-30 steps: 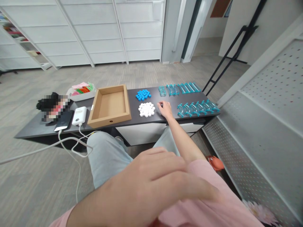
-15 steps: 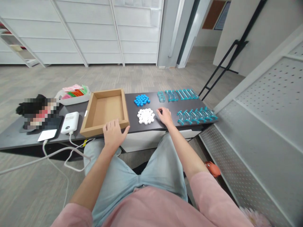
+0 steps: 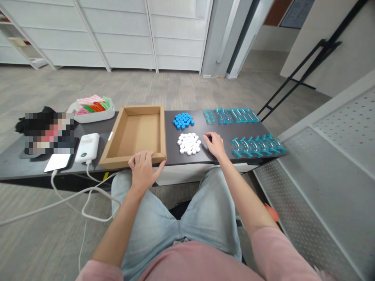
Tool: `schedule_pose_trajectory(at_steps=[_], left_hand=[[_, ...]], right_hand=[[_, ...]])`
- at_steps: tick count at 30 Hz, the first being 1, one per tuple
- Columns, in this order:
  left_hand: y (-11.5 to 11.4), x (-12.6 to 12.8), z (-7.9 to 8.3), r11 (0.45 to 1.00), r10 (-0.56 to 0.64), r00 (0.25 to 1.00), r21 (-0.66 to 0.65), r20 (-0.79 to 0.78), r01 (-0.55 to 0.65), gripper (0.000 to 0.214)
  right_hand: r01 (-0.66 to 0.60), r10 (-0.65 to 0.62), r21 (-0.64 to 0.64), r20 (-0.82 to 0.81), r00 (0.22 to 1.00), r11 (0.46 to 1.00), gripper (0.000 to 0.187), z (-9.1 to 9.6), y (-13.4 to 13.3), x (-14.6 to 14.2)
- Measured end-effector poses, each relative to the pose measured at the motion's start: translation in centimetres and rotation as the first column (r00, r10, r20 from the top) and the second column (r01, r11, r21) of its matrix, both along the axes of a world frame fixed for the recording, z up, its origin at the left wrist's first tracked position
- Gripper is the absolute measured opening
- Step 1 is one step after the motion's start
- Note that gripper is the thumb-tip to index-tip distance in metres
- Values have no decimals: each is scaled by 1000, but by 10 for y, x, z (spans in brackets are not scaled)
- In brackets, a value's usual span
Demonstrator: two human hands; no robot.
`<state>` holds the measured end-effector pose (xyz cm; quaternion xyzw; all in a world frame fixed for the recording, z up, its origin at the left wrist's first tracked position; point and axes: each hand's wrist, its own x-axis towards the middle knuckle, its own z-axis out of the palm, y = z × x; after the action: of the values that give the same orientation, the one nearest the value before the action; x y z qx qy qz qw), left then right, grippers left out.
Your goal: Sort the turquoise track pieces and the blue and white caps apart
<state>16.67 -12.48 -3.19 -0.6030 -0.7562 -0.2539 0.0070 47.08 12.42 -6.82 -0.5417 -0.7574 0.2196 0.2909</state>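
Note:
A shallow brown cardboard box (image 3: 136, 134) lies open side up on the dark table, left of the middle. My left hand (image 3: 144, 166) grips its front wall near the right corner, fingers over the rim and thumb at the outer side. My right hand (image 3: 215, 145) rests on the tabletop, loosely curved, with a dark gap between thumb and fingers and nothing visible in it. Just left of it is a cluster of white hexagonal pieces (image 3: 189, 143). Behind those sits a cluster of blue pieces (image 3: 183, 121).
Clear teal-ended curved parts (image 3: 258, 145) line the right front, with straight tubes (image 3: 244, 115), shorter curved parts (image 3: 223, 116) and small rings (image 3: 209, 117) behind. Leftward are a white power bank (image 3: 87, 148), a phone (image 3: 58, 162), cables and a white tray (image 3: 96, 116) of colourful strips.
The view has shifted, so the table and its things appear slightly moved. Both hands keep their places, the left on the box and the right beside the white pieces.

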Motion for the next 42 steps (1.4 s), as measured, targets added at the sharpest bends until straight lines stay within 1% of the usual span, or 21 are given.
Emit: schedule_pose_trajectory(at_steps=[4, 8, 10, 12, 14, 15, 16, 17, 18, 19, 20, 21, 22, 23, 24, 25, 26, 29, 32, 37, 42], left_hand=[[-2, -8, -3, 996, -36, 995, 72, -93, 42, 42], [-3, -9, -9, 990, -29, 989, 131, -147, 49, 35], [-4, -8, -12, 981, -4, 990, 191, -143, 32, 42], [-7, -4, -12, 955, 56, 992, 296, -113, -20, 54], [-9, 9, -8, 922, 76, 994, 384, -77, -41, 57], [-8, 20, -4, 922, 29, 997, 386, -75, 3, 53], [-5, 34, 1, 930, -68, 995, 357, -78, 92, 45], [-1, 51, 6, 934, -227, 970, 263, -86, 242, 37], [5, 70, 10, 892, -429, 900, 119, -73, 435, 31], [12, 90, 12, 780, -626, 779, -10, -32, 626, 31], [20, 110, 12, 611, -787, 616, -109, 23, 784, 32], [28, 130, 10, 418, -896, 437, -189, 78, 889, 32], [36, 146, 5, 254, -949, 290, -244, 123, 936, 29], [43, 161, -3, 144, -967, 195, -281, 162, 949, 26], [49, 171, -12, 70, -970, 137, -309, 200, 949, 20], [54, 179, -21, 26, -965, 109, -328, 238, 944, 14], [58, 184, -31, 0, -955, 99, -334, 280, 943, 11], [64, 189, -55, -19, -909, 98, -276, 404, 961, 9], [64, 191, -65, -19, -904, 81, -229, 419, 973, 10], [59, 197, -65, 28, -949, 113, -277, 293, 961, 19], [57, 196, -60, 31, -963, 104, -284, 247, 958, 25]], right_hand=[[-2, 2, -8, -11, 1000, 1000, 27, 4, -2, -1], [0, 0, -4, -45, 999, 1000, 21, 4, -2, 0], [-2, 3, 10, -71, 997, 1000, 19, 1, 0, 0], [-7, 10, 32, -97, 995, 999, 21, -4, 2, 1], [-23, 30, 59, -112, 993, 998, 27, -9, 4, 2], [-36, 45, 74, -114, 993, 997, 30, -11, 5, 3], [-53, 62, 90, -111, 992, 995, 33, -14, 5, 3], [-74, 85, 107, -104, 991, 992, 34, -15, 5, 4], [-101, 113, 123, -96, 989, 987, 35, -17, 5, 5], [-134, 147, 138, -86, 985, 981, 35, -17, 4, 6], [-168, 181, 150, -79, 980, 974, 35, -17, 3, 7], [-198, 212, 157, -73, 975, 968, 35, -17, 2, 8], [-219, 232, 158, -70, 970, 963, 35, -16, 1, 9], [-229, 242, 154, -69, 968, 961, 36, -15, 0, 10], [-229, 241, 147, -70, 968, 962, 36, -13, -2, 11], [-226, 236, 139, -67, 969, 964, 37, -11, -3, 12], [-227, 235, 130, -57, 970, 965, 38, -9, -5, 13], [-276, 277, 107, 7, 961, 955, 47, -1, -12, 16], [-342, 336, 89, 77, 939, 935, 60, 7, -18, 19], [-428, 417, 67, 134, 899, 901, 90, 15, -30, 20], [-423, 411, 29, 185, 893, 906, 118, 15, -44, 4]])
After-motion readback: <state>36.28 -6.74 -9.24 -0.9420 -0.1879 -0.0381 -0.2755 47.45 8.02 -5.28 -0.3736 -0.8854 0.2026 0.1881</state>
